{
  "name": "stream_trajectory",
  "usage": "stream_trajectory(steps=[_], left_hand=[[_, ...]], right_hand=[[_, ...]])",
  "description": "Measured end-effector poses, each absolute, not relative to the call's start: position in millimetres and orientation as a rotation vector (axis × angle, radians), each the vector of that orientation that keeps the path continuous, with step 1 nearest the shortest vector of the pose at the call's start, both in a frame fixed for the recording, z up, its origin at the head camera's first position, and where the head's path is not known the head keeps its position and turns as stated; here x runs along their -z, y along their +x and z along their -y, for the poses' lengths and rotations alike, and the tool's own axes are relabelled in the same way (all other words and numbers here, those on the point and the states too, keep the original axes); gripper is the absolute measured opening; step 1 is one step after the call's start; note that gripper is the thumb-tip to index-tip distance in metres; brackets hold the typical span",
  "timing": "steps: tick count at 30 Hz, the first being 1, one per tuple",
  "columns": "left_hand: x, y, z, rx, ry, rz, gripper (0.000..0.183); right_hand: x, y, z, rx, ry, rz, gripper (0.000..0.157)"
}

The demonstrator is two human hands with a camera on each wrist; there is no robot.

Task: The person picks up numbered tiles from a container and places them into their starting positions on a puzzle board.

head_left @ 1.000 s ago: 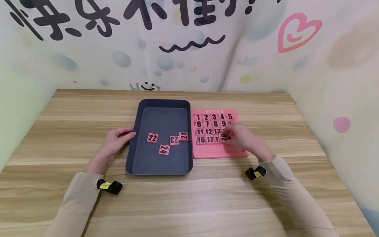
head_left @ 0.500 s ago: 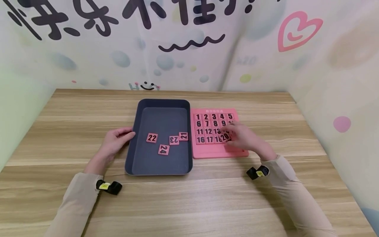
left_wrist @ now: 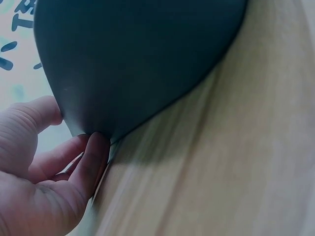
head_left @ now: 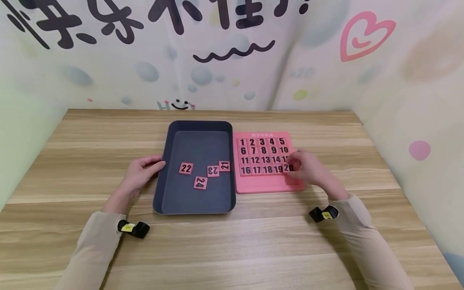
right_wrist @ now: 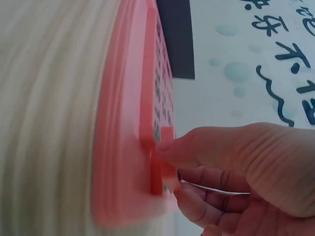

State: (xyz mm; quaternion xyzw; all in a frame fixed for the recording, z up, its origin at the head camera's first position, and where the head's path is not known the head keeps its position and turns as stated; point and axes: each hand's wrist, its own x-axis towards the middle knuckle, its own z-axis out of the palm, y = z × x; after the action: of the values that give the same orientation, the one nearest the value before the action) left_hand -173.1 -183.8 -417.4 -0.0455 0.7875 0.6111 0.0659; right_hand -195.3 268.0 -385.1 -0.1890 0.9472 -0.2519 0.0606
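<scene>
My right hand [head_left: 308,169] pinches the pink number tile 20 [head_left: 288,168] between thumb and fingers, over the right end of the fourth row on a pink number puzzle board [head_left: 264,185]. In the right wrist view, that tile [right_wrist: 168,172] stands slightly proud of the row beside it. Tiles 1 to 19 fill the rows, with 15 partly covered by my fingers. At the left edge of a dark grey tray [head_left: 199,145], my left hand [head_left: 141,173] holds the side, thumb at the rim and fingers against the outer wall [left_wrist: 138,59].
Loose tiles 22 [head_left: 186,168], 24 [head_left: 200,183], 23 [head_left: 213,171] and 21 [head_left: 224,166] lie in the tray, turned different ways. The tray stands right beside the board on a wooden table [head_left: 232,249]. A printed wall [head_left: 217,80] rises behind the table.
My right hand has moved right with tile 20, from over tiles 18 and 19 to the row's right end, and the tile has turned upright. The left hand stays at the tray.
</scene>
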Motion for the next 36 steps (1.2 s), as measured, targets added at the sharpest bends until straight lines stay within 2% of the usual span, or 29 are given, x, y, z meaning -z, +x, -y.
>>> stream_trajectory(steps=[26,36], left_hand=[[412.7,-173.9,182.9,-1.752,-0.161,-2.417,0.049],[415.0,-172.3,182.8,-1.812,-0.15,-2.383,0.048]], right_hand=[[389.0,-195.8,-269.8,0.76,-0.488,-2.895,0.019],[367.3,-200.2,-248.0,0.822,-0.552,-2.852,0.027]])
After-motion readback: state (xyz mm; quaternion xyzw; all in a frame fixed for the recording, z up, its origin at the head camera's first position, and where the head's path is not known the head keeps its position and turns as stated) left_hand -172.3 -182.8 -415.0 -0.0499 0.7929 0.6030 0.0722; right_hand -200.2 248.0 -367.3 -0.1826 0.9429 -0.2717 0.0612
